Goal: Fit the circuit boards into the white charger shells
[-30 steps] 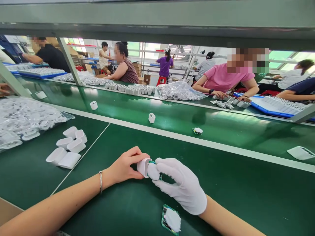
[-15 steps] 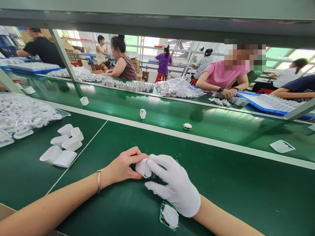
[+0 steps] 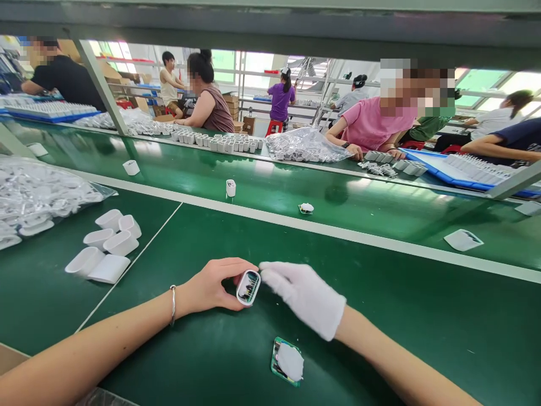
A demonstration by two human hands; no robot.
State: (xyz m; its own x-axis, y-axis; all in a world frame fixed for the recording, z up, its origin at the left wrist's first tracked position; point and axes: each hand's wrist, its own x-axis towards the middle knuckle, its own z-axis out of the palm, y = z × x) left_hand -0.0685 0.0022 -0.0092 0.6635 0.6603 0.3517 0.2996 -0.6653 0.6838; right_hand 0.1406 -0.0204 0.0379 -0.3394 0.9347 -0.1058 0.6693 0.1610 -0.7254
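Note:
My bare left hand (image 3: 213, 286) is closed round a small white plastic housing (image 3: 248, 287) on the green mat, its open end turned toward me with a circuit board showing inside. My right hand (image 3: 307, 296), in a white glove, lies just right of the housing, fingers stretched toward its rim and holding nothing. A green circuit board with a white pad (image 3: 288, 361) lies on the mat below my right wrist.
Several empty white housings (image 3: 106, 246) lie at the left, beside a clear bag of white parts (image 3: 36, 197). Single housings (image 3: 230, 187) and a board (image 3: 306, 208) ride the green conveyor (image 3: 380, 214) beyond. People sit working across it, with blue trays (image 3: 460, 169).
My right hand has let go of the housing and pulled back to the right; the board now sits inside the housing. The parts on the conveyor have drifted left.

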